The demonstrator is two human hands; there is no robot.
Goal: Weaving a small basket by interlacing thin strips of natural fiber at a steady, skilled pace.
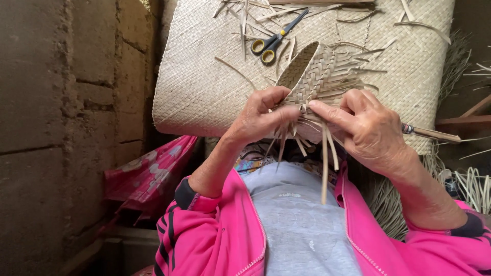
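A small half-woven pouch of pale palm strips [312,74] is held up over my lap, its open mouth pointing up and left and loose strip ends hanging down. My left hand [258,116] pinches its lower edge between thumb and fingers. My right hand [365,128] pinches loose strips at the same edge, and a thin tool with a wooden handle [432,134] sticks out to the right from under its palm.
A large woven mat [204,87] lies beneath, with scissors [273,41] with yellow-lined black handles and scattered strips on it. A rough block wall [56,112] stands on the left, pink patterned cloth [148,176] below the mat, and more loose strips [475,186] at the right.
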